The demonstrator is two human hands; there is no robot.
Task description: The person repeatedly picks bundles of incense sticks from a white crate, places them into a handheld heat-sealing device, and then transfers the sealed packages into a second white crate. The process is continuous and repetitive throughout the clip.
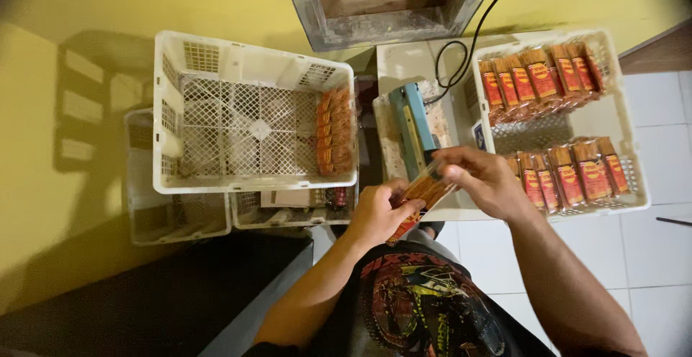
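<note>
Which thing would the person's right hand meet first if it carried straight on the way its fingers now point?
The right hand points left, toward the clear plastic packet of orange snack sticks that it already pinches together with the left hand. Beyond the packet, probably the left hand's fingers; depth is unclear.

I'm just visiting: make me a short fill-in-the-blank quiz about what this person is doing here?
1. Both hands, left hand and right hand, hold one clear ____.
2. The right crate holds ____ rows of packets.
3. The blue sealer stands ____ the two white crates.

Missing words: packet; two; between
</note>
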